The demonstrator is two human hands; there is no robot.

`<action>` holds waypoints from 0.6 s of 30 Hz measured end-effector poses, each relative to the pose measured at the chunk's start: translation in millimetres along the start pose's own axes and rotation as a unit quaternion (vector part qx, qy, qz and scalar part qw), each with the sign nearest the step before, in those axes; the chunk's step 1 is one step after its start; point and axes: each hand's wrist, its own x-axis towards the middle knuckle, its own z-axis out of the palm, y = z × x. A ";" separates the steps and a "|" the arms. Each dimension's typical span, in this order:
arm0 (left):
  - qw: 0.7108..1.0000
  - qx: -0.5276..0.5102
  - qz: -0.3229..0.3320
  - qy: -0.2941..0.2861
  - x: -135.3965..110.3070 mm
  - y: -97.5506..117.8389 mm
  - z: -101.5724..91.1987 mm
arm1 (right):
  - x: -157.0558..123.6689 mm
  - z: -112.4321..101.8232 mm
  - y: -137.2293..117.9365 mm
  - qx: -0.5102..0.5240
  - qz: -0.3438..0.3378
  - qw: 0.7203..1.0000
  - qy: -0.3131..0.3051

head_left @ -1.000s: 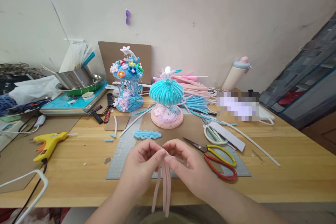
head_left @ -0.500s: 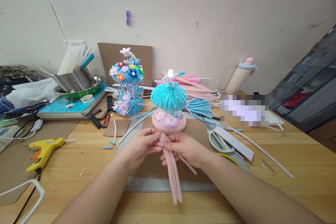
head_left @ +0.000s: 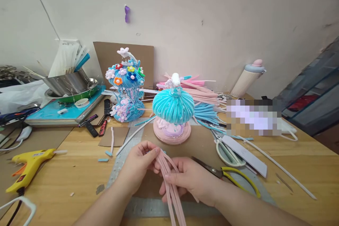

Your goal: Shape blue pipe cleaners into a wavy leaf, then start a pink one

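Note:
A bundle of pink pipe cleaners (head_left: 173,197) runs between my two hands and hangs toward the table's front. My left hand (head_left: 144,162) pinches its upper end between thumb and fingers. Lower down, my right hand (head_left: 182,178) is closed around the strands, thumb on top. Just beyond my hands stands a figure with a turquoise pipe-cleaner cap (head_left: 173,106), a white tip and a round pink base (head_left: 172,137). Yellow-handled scissors (head_left: 222,173) lie beside my right hand, their blades pointing toward it.
A yellow glue gun (head_left: 33,164) lies at the left. Behind stands a blue flowered mushroom-like figure (head_left: 125,81). Pale-handled scissors (head_left: 229,153) and a white strip (head_left: 246,157) are on the right, with blue pipe cleaners (head_left: 206,113) behind. A bottle (head_left: 247,79) stands near the wall.
My hands and the pink bundle have come nearer to me, away from the figure's base. The view has shifted, and more of the yellow-handled scissors shows.

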 end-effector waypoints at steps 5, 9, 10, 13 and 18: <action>0.999 0.010 0.006 0.031 2.7 -2.1 0.3 | 3.8 -2.0 7.2 0.025 0.009 0.999 0.025; 0.998 0.030 0.022 0.047 3.4 -3.1 -0.7 | 5.3 -3.1 11.9 0.037 0.025 0.999 0.030; 0.998 0.038 0.028 0.050 3.4 -3.1 -0.9 | 5.7 -2.7 13.3 0.032 0.032 0.998 0.036; 0.994 0.073 0.052 0.063 3.4 -2.4 -1.1 | 7.0 -0.4 15.8 0.007 0.052 0.996 0.071; 0.992 0.083 0.062 0.076 6.6 -0.5 -4.7 | 7.8 2.9 13.6 -0.003 0.060 0.995 0.078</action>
